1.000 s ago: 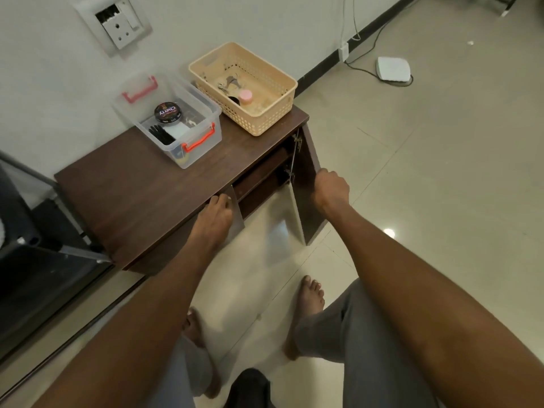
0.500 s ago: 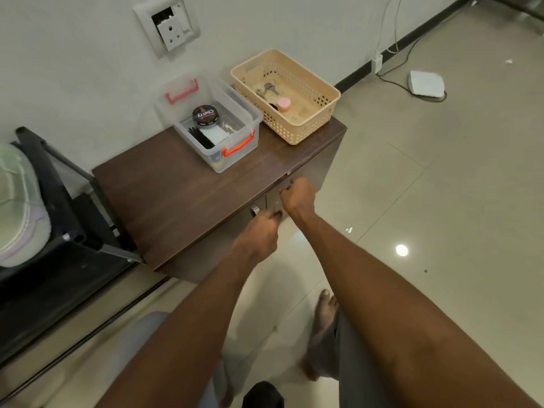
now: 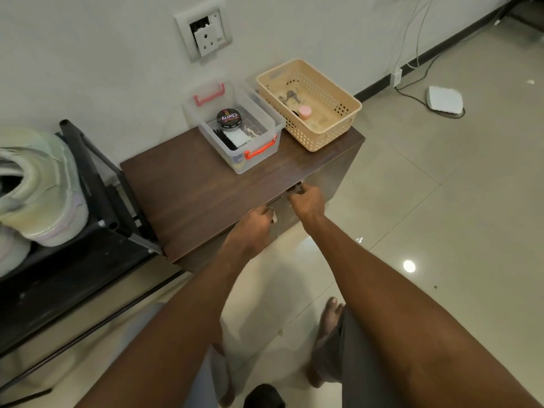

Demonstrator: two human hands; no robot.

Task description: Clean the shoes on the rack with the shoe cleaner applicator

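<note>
Both cabinet doors, which stood wide apart a second ago with the shelf visible between them, are now swung shut, and the two hands have come together at the front edge of the cabinet [image 3: 206, 198].

Largest in view is the black shoe rack [image 3: 88, 201] at the left, just beside the cabinet, with pale shoes [image 3: 38, 184] on its top tier. On the brown cabinet top stand a clear plastic box [image 3: 235, 125] with red handles and, beside it toward the right, a beige basket [image 3: 309, 104]. Inside the clear box lie a round black tin [image 3: 229, 118] and some dark, slim items — whether one of them is the shoe cleaner applicator I cannot tell.

The left hand [image 3: 253, 228] is curled at the door's top edge, fingers folded around something small and pale there, likely a knob. The right hand [image 3: 307, 198] pinches a small dark fitting at the neighbouring door's edge; neither hand holds any cleaning tool.

By my judgement the task has not yet reached the shoes. What the next move turns on is direction: the shoes lie well to the left of both hands, long axes running roughly away from the wall, while the box sits straight ahead, beyond the fingertips. The left hand is nearer the rack, the right hand nearer the box — so the right would naturally fetch, the left steady a shoe.
</note>
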